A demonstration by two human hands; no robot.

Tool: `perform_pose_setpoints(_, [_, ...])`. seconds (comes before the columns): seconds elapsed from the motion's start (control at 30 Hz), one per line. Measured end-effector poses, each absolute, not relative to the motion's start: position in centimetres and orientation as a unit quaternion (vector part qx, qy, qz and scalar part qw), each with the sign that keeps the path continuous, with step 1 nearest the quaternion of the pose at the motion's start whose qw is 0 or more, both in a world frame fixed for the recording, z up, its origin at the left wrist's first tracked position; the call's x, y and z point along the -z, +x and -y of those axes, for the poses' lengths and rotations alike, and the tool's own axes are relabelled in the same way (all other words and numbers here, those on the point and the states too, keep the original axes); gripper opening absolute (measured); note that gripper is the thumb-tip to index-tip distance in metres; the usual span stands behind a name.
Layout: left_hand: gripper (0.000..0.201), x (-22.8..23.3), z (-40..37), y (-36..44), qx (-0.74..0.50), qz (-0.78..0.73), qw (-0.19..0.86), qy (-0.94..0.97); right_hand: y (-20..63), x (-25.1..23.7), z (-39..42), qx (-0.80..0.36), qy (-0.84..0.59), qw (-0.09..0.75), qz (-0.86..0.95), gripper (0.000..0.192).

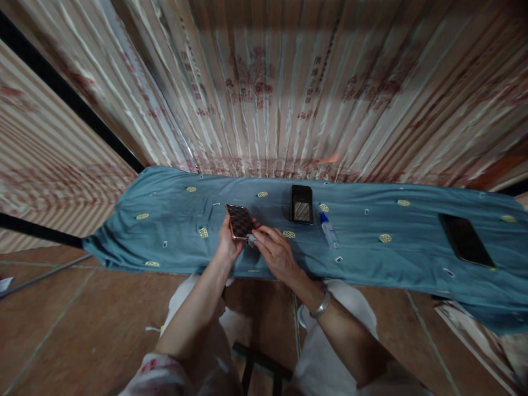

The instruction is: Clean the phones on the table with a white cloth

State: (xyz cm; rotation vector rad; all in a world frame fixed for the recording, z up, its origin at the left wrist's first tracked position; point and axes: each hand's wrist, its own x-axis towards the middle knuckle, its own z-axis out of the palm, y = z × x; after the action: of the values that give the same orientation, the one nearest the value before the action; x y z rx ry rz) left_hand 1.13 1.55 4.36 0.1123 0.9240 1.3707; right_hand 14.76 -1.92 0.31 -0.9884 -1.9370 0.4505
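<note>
A smartphone (240,221) with a dark checkered face and a pinkish metallic edge rests in my left hand (229,242), whose fingers wrap its side and lower end. At the phone's lower right corner, my right hand (275,250) pinches a small greyish piece (251,238), perhaps a cloth; its kind is too small to tell. To the right on the cloth lies a black box-like device (302,204) with a reflective panel. Beside that is a small clear bottle (330,233) with a blue cap.
Blue-green patterned cloth (173,220) covers the long narrow table. A second black phone (466,240) lies near its right end. Patterned curtains (264,126) hang behind, and black poles (70,99) stand at the left. Below my knees is a dark stool-like frame (262,360) on the tiled floor.
</note>
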Motion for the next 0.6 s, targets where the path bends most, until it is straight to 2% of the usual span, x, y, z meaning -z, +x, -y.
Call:
perform_pose_setpoints(0.33, [0.042, -4.1, -1.2, 1.2, -0.624, -0.428, 0.652, 0.056, 13.9, -1.1, 1.9, -0.158, -0.380, 0.437, 0.800, 0.032])
perform_pose_setpoints(0.6, [0.037, -1.8, -0.8, 1.3, -0.599, -0.436, 0.665, 0.087, 13.0, -1.2, 2.3, -0.204, -0.358, 0.430, 0.803, 0.034])
